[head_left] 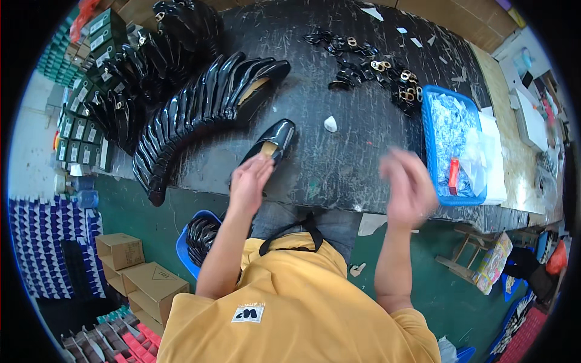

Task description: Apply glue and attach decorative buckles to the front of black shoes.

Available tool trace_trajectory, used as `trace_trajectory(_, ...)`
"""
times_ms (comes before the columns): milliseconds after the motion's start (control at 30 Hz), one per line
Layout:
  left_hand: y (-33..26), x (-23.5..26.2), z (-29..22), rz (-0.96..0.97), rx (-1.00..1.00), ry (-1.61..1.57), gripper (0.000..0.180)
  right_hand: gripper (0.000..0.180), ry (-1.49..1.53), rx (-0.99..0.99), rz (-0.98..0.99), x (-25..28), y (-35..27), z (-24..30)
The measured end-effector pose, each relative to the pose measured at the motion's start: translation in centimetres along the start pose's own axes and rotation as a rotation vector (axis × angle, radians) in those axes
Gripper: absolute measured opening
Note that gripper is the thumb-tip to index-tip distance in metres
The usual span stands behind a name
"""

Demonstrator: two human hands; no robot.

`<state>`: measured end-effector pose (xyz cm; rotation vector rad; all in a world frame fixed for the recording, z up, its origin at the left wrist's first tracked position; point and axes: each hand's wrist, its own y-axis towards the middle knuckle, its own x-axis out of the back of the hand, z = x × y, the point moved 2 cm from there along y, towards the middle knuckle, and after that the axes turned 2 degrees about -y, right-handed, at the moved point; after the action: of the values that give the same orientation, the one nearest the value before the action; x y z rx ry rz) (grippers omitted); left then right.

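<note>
A glossy black slip-on shoe with a tan insole lies on the dark worktable near its front edge, toe pointing away from me. My left hand is on this shoe, its fingers pressed together at the opening over the insole; the heel is partly hidden behind it. Off to the right, my right hand hovers by the table's front edge, near a blue basket. Motion smears its fingers, and whether anything small is between them I cannot make out.
A curved row of black shoes stands at the left, with more shoes behind. Black straps with gold buckles lie at the back right. The basket holds clear plastic packets and a red object. A white scrap lies mid-table.
</note>
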<state>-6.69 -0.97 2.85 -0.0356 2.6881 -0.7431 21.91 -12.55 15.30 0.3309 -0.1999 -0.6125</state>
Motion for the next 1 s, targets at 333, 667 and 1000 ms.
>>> trace_trajectory(333, 7.6, -2.8, 2.1, -0.002, 0.220, -0.453, 0.031, 0.042, -0.510, 0.037, 0.112, -10.7, 3.0, -17.7)
trace_trajectory(667, 6.1, -1.6, 3.5, 0.079, 0.341, -0.446, 0.018, 0.018, -0.079, -0.279, 0.124, -12.6, -2.7, -15.0)
trace_trajectory(1000, 4.7, -2.1, 2.5, 0.071, 0.323, -0.472, 0.028, 0.018, -0.441, 0.051, 0.305, -15.4, -5.3, -10.9)
